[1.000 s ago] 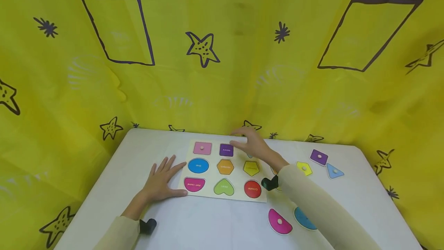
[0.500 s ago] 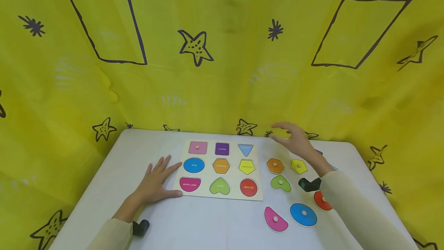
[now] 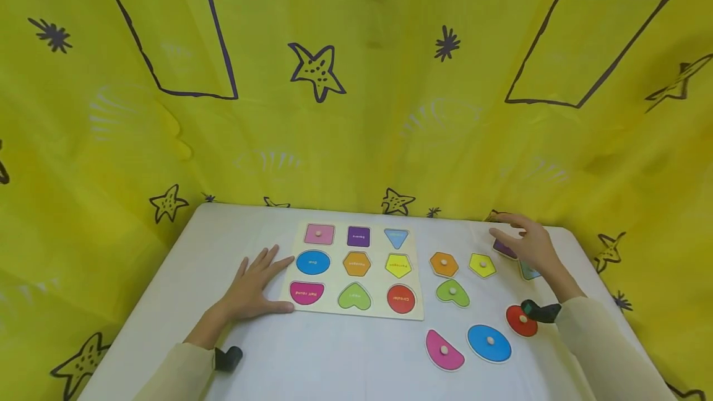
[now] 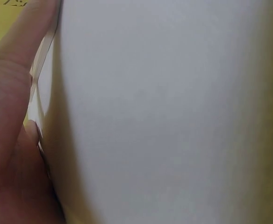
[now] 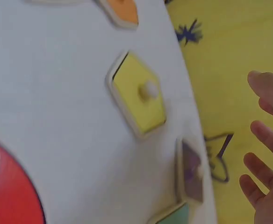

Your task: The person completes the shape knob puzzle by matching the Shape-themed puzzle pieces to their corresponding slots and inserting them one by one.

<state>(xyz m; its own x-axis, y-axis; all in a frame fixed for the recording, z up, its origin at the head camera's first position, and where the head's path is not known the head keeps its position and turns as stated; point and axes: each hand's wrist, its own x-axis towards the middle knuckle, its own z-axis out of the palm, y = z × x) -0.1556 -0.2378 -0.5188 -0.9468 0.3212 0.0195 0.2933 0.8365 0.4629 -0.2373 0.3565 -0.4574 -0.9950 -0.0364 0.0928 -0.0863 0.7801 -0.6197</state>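
My left hand (image 3: pixel 250 286) lies spread on the table, its index finger and thumb at the left edge of a white shape puzzle board (image 3: pixel 380 302). A pink rectangle piece (image 3: pixel 320 234) with a knob sits in the board's back-left corner. Over the back right of the table hovers my right hand (image 3: pixel 529 246), fingers parted and loosely bent, holding nothing. Nearest to it are the purple square piece (image 3: pixel 504 250), partly covered by the hand, and the light-blue triangle piece (image 3: pixel 529 271). The right wrist view shows a gap between the fingers and the purple piece (image 5: pixel 189 170).
Right of the board lie knobbed pieces: an orange hexagon (image 3: pixel 444 265), yellow pentagon (image 3: pixel 482 265), green heart (image 3: pixel 453 294), red circle (image 3: pixel 522 322), blue oval (image 3: pixel 489 344) and magenta half-round (image 3: pixel 444 350). A yellow curtain (image 3: pixel 356 141) hangs behind the white table (image 3: pixel 334 357).
My right hand has moved from above the board's back-right corner rightward to the purple square piece, uncovering the board's blue triangle spot and several loose pieces. My left hand stays at the board's edge.
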